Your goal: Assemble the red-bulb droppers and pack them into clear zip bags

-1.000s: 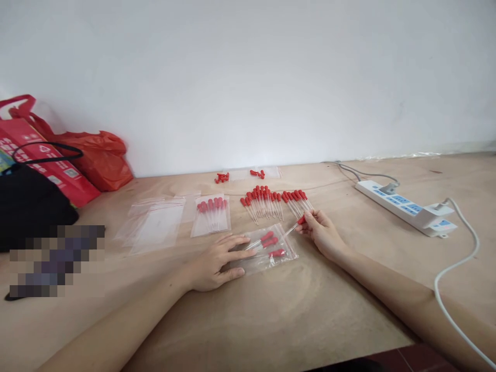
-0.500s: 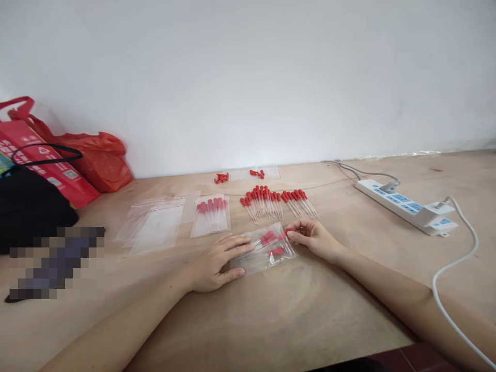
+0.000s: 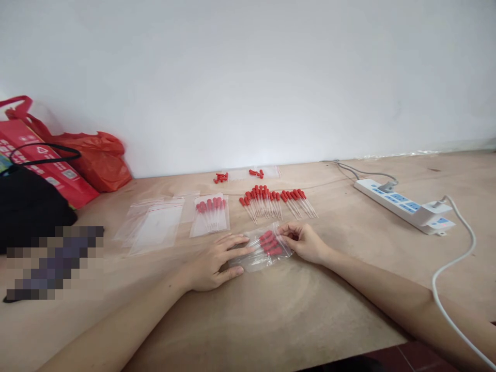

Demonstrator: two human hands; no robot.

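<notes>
A clear plastic bag lies on the wooden table, with several red-capped droppers inside, their thin stems pointing left. My left hand rests palm down with fingers spread, its fingertips on the bag's left part. At the bag's right end, my right hand has thumb and forefinger closed at the edge; what they pinch, if anything, is hidden. Behind it lie rows of loose red-capped droppers. A filled bag and overlapping flat bags are on the left.
Small red caps lie near the wall by another clear bag. On the right are a white power strip and a white cable. Red bags and a black cloth item stand at the left.
The dropper at my right fingers has moved left into the bag, among the others. My right hand has shifted slightly left; my left hand has barely moved.
</notes>
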